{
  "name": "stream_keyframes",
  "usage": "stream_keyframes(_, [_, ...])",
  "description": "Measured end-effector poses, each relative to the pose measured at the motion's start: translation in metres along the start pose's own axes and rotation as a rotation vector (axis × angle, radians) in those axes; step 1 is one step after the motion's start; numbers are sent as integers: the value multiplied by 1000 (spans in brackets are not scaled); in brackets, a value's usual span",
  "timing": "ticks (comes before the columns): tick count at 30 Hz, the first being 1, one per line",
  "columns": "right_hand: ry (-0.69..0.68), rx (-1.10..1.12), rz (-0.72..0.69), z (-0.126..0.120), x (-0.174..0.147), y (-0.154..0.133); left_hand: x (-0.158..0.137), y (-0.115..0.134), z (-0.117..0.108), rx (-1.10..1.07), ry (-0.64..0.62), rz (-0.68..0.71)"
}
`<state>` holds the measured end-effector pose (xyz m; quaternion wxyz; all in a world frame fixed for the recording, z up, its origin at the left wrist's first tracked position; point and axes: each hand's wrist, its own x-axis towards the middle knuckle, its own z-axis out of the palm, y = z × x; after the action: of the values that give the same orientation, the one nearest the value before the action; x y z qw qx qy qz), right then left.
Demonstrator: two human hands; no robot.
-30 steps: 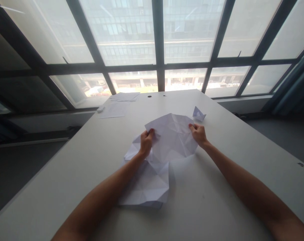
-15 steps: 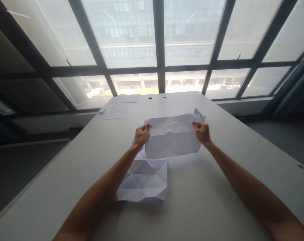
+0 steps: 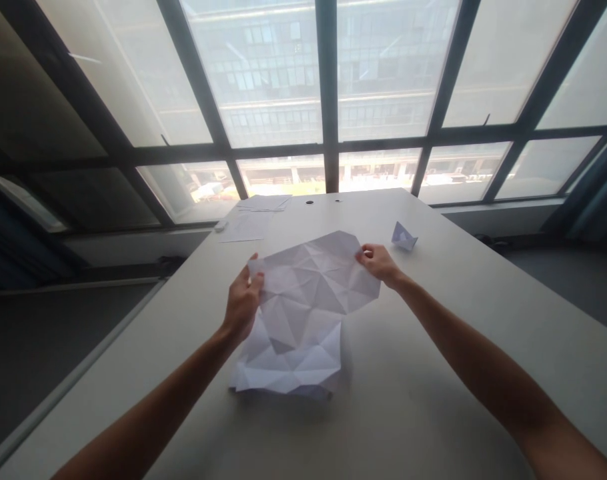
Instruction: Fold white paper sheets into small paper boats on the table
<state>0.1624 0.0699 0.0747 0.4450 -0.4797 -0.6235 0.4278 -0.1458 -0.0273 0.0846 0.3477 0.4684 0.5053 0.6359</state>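
A creased sheet of white paper (image 3: 313, 273) is stretched between my two hands above the table, tilted with its right side higher. My left hand (image 3: 243, 300) pinches its left corner between thumb and fingers. On the right edge, my right hand (image 3: 378, 262) grips the sheet with closed fingertips. Beneath its lower part lies more creased white paper (image 3: 293, 377), with fold lines all over; whether it is one sheet or a stack I cannot tell. A small folded paper boat (image 3: 404, 237) stands just beyond my right hand.
Flat white sheets (image 3: 243, 227) lie at the far left of the white table (image 3: 423, 373), beside a small white object (image 3: 221, 227). A round hole (image 3: 309, 203) sits near the far edge. Large windows (image 3: 278, 80) rise behind the table.
The held paper has moved left and toward me and spread wider, its left side now over the creased paper below. The paper boat, partly hidden before, now shows whole. The view has shifted slightly.
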Motion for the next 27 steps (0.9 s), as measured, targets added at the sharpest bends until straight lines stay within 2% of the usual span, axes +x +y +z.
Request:
stream_keyframes(3, [-173,-173,-179,12,27,7,-44,6,-31,213,-64,-92])
stream_keyframes(6, [-369,-312,-248,32,54,10,-85,12,-52,319,-212,-163])
stream_keyframes(8, [-427,-444,-327,51,67,8,-106,14,-58,367,-301,-204])
stream_keyframes(11, [-472,-641,-463,85,76,2,-126,11,-62,424,-352,-246])
stream_keyframes(13, [-489,-699,-510,105,77,0,-135,7,-68,449,-382,-288])
stream_keyframes(15, [-508,-734,-533,121,76,0,-139,7,-78,521,-381,-260])
stream_keyframes(19, [-546,-805,-551,138,75,8,-127,29,-99,816,-273,100])
stream_keyframes(21, [-546,-835,-543,141,74,12,-107,42,-94,964,-223,231])
stream_keyframes(22, [-539,-850,-536,142,72,13,-95,44,-86,1003,-247,276])
stream_keyframes(24, [-510,-883,-516,145,67,16,-71,37,-61,1013,-427,372])
stream_keyframes(27, [-431,-933,-467,147,55,21,-45,0,-21,1085,-703,468])
